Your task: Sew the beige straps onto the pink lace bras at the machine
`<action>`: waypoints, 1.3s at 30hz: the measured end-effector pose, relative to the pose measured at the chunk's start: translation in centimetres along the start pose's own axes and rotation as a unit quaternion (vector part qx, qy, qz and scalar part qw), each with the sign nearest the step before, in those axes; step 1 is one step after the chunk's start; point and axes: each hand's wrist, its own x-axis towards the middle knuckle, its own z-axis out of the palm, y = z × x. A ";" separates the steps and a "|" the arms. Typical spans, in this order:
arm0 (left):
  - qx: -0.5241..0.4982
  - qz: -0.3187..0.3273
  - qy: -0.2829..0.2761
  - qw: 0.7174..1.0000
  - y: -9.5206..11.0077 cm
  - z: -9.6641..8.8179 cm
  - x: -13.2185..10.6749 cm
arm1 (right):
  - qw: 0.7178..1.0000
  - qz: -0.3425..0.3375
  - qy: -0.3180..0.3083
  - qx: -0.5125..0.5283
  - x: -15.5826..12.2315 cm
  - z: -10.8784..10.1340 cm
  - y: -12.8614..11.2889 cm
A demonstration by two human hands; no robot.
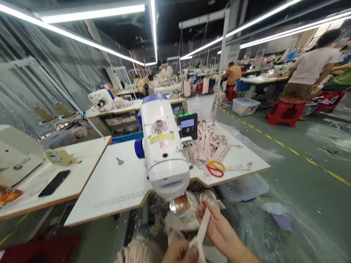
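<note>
A beige fabric strip runs between my two hands in front of the sewing machine. My right hand pinches its upper part between thumb and fingers. At the bottom edge, my left hand is closed on the lower part of the strip, slightly blurred. More pale fabric hangs below the machine's head, just left of my right hand. A bundle of beige strips lies at the lower left of my hands.
On the white table are scissors with red and yellow handles and a heap of beige strips. A phone lies on the neighbouring table. A clear plastic box stands below right. A person stands near a red stool.
</note>
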 end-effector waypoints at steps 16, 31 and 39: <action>0.038 0.000 0.074 0.997 1.7 -0.5 -0.3 | 0.865 -0.005 -0.193 -0.464 -1.2 0.1 -3.5; 0.114 0.248 0.225 0.935 -1.0 1.3 -1.0 | 0.839 -0.041 -0.196 -0.505 0.6 2.5 -3.5; 0.214 0.183 0.194 0.940 2.6 -3.3 0.8 | 0.777 -0.205 -0.186 -0.566 6.1 4.9 -5.3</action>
